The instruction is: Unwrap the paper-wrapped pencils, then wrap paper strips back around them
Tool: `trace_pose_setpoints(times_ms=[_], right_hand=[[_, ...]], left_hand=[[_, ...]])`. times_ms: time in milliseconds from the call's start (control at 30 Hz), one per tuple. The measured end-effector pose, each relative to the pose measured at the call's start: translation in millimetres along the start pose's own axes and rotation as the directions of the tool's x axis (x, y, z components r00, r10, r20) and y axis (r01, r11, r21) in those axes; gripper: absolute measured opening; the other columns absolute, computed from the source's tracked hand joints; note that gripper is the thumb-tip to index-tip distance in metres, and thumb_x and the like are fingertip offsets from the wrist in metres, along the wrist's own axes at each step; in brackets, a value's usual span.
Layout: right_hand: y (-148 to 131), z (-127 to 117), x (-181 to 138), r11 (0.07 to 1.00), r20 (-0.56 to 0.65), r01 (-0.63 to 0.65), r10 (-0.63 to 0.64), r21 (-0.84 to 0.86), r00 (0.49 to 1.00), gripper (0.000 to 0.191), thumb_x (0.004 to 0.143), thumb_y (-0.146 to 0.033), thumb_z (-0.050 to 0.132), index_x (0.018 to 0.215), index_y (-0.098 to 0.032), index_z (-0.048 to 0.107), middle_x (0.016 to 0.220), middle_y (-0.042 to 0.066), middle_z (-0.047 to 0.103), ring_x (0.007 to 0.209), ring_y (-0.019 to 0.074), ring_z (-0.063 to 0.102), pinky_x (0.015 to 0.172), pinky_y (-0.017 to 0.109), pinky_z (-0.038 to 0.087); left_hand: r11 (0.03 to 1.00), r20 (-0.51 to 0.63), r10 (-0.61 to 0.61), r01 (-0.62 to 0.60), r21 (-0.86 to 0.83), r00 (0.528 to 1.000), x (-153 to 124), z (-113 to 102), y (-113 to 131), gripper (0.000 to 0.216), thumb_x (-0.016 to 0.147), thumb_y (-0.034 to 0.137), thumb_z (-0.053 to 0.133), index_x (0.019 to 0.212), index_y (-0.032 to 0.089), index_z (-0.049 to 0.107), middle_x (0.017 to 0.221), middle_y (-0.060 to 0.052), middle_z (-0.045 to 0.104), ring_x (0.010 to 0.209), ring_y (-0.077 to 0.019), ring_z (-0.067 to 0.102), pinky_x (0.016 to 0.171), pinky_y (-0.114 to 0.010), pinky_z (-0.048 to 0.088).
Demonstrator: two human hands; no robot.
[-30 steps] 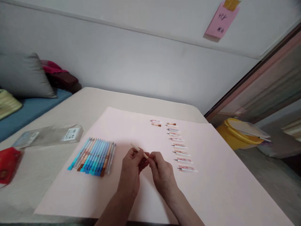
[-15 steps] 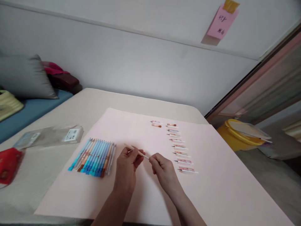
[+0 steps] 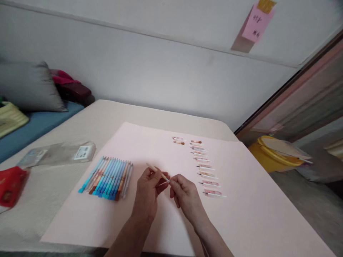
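Note:
A thin cream-coloured pen barrel (image 3: 156,170) is pinched in my left hand (image 3: 148,189) above a pale pink paper sheet (image 3: 241,214). My right hand (image 3: 184,194) meets the barrel's right end with pinched fingertips; what those fingers hold is too small to tell. To the left lies a tight row of several blue and orange pens (image 3: 107,178). To the right, several small pen caps and refill pieces (image 3: 205,167) lie in a column, with two more (image 3: 178,140) set apart at the top.
The pink sheet covers a beige table (image 3: 88,121). A clear plastic package (image 3: 57,154) and a red pouch (image 3: 10,184) lie at the table's left. A yellow bucket (image 3: 268,153) stands on the floor to the right. Grey cushion (image 3: 29,87) at far left.
Both hands have stayed over the sheet, shifting slightly. The barrel was drawn a little left away from my right fingers, then brought back against them.

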State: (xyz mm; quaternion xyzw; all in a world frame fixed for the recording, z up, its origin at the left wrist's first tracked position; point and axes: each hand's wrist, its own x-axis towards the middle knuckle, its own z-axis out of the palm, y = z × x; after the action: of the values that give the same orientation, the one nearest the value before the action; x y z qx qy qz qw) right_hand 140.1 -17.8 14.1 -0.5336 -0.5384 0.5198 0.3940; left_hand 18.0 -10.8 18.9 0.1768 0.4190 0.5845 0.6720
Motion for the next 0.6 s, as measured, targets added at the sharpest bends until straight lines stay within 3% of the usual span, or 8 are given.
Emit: trace_pose_setpoints(times_ms=[300, 500, 600], right_hand=[[0.1, -4.2, 0.0, 0.994, 0.009, 0.038, -0.038, -0.105, 0.999, 0.025, 0.089, -0.032, 0.045, 0.068, -0.019, 0.050, 0.052, -0.006, 0.050, 0.038, 0.0057, 0.038, 0.038, 0.018, 0.028], [-2.4, -15.9, 0.4, 0.982, 0.032, 0.077, -0.073, -0.174, 0.997, 0.023, 0.089, -0.029, 0.045, 0.069, -0.019, 0.051, 0.049, -0.006, 0.045, 0.039, 0.0063, 0.037, 0.041, 0.018, 0.028], [-3.0, -13.4, 0.2, 0.978, 0.032, 0.087, -0.082, -0.190, 0.996, 0.022, 0.089, -0.029, 0.046, 0.069, -0.019, 0.050, 0.049, -0.007, 0.045, 0.039, 0.0062, 0.038, 0.041, 0.018, 0.029]], left_hand=[[1.000, 0.002, 0.004, -0.004, 0.017, 1.000, 2.1, -2.2, -0.3, 0.024, 0.075, 0.035, 0.064, 0.086, 0.015, 0.056, 0.087, -0.009, 0.067, 0.075, -0.0138, 0.062, 0.069, -0.027, 0.048], [0.996, -0.120, 0.087, -0.089, -0.012, 0.989, 6.6, -6.2, 10.9, 0.024, 0.073, 0.033, 0.066, 0.084, 0.015, 0.056, 0.089, -0.009, 0.066, 0.083, -0.0172, 0.063, 0.070, -0.027, 0.048], [0.998, -0.070, 0.063, -0.062, 0.018, 0.996, 4.9, -5.4, 9.7, 0.023, 0.075, 0.033, 0.064, 0.086, 0.014, 0.056, 0.089, -0.009, 0.066, 0.082, -0.0157, 0.062, 0.072, -0.028, 0.048]])
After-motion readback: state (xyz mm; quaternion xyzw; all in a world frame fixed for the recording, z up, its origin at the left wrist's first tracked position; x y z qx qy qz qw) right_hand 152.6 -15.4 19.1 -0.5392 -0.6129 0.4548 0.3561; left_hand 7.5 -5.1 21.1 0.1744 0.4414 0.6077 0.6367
